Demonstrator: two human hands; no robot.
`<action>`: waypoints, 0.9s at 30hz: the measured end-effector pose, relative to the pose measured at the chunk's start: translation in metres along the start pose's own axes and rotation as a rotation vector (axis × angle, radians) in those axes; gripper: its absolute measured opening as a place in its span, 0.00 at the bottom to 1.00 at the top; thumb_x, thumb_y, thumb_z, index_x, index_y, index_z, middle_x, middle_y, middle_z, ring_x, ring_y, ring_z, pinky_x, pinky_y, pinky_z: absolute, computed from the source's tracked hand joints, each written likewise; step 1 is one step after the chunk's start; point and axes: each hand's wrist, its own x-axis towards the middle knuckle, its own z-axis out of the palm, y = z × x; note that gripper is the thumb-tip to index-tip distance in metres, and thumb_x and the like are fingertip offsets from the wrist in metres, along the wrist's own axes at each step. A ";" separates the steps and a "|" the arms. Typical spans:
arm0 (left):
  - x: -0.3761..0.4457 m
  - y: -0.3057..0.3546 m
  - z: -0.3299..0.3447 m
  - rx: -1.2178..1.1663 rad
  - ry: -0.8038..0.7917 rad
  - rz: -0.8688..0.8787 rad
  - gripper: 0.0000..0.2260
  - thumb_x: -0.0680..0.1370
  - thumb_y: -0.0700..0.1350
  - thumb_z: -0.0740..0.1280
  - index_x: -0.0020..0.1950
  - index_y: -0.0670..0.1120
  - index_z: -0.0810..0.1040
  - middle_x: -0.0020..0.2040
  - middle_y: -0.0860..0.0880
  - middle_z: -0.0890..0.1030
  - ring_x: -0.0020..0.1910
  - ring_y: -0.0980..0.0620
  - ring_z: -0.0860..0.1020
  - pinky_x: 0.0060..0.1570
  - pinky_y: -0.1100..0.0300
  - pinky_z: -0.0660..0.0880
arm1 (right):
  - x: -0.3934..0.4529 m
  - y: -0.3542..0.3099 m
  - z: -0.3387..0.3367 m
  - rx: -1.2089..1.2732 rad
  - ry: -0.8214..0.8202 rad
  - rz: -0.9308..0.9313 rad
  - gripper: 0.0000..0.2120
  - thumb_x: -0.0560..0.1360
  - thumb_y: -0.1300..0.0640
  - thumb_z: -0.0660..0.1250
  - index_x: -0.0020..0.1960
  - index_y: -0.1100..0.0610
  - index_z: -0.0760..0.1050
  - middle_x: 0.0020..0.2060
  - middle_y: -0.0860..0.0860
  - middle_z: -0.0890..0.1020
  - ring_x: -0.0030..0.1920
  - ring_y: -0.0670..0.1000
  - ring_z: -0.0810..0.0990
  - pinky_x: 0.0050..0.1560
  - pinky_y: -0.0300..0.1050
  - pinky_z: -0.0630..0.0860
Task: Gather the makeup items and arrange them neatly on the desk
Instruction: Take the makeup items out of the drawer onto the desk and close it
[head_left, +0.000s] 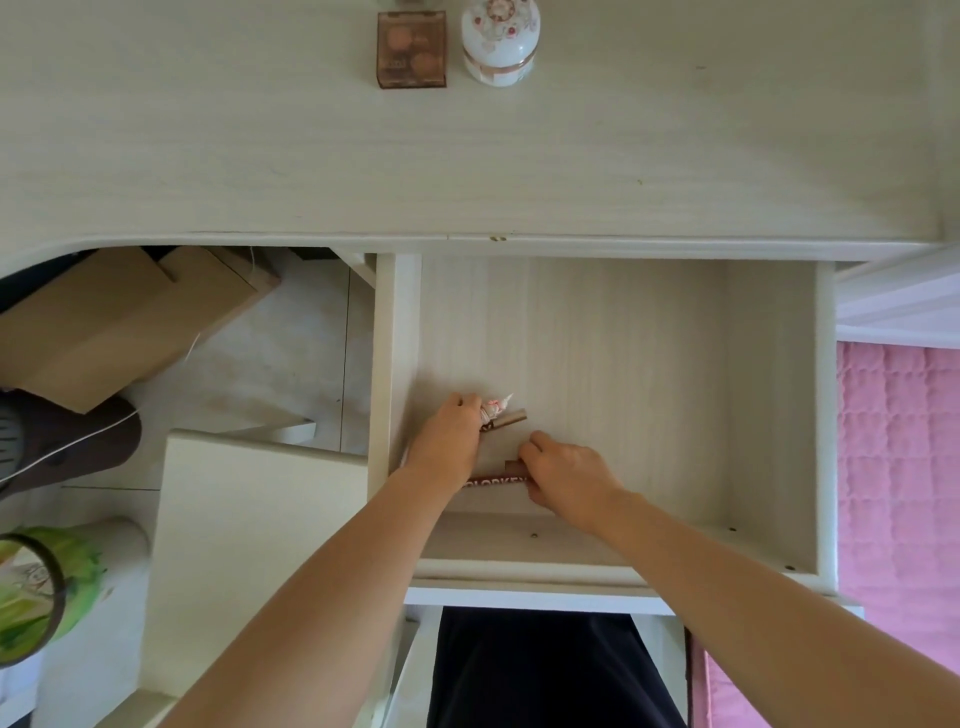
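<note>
Now our left hand (448, 435) grips a small patterned tube and brown stick (503, 419) at centre frame inside the open white wooden drawer (774, 395), while our right hand (563, 475) curls round a dark red lettered tube (493, 481). Overfilled fingers could drop something back.

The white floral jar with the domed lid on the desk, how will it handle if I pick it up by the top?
The white floral jar looks like glazed ceramic, so probably slippery, fairly heavy for its size, and breakable. Its domed lid seems separate, so lifting by the top may pull off only the lid. Its squat shape suggests it won't tip easily.
</note>
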 end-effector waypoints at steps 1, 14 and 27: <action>-0.001 0.000 -0.002 -0.034 0.004 -0.021 0.09 0.78 0.36 0.63 0.58 0.41 0.70 0.52 0.42 0.75 0.45 0.42 0.76 0.38 0.52 0.70 | -0.004 0.003 -0.005 0.034 -0.024 0.023 0.11 0.77 0.56 0.60 0.57 0.59 0.69 0.52 0.54 0.76 0.48 0.59 0.80 0.42 0.48 0.74; -0.045 0.059 -0.049 -0.731 0.148 -0.309 0.07 0.74 0.46 0.70 0.49 0.45 0.78 0.40 0.49 0.79 0.37 0.50 0.76 0.39 0.58 0.73 | -0.083 0.038 -0.068 0.509 0.091 0.084 0.09 0.76 0.49 0.66 0.43 0.49 0.67 0.34 0.45 0.73 0.34 0.48 0.73 0.39 0.43 0.71; -0.105 0.157 -0.107 -1.245 0.270 -0.319 0.04 0.78 0.45 0.67 0.52 0.47 0.78 0.44 0.51 0.85 0.43 0.55 0.79 0.43 0.59 0.74 | -0.142 0.025 -0.160 0.998 0.407 0.208 0.07 0.78 0.57 0.62 0.42 0.57 0.72 0.32 0.51 0.82 0.29 0.43 0.75 0.35 0.37 0.72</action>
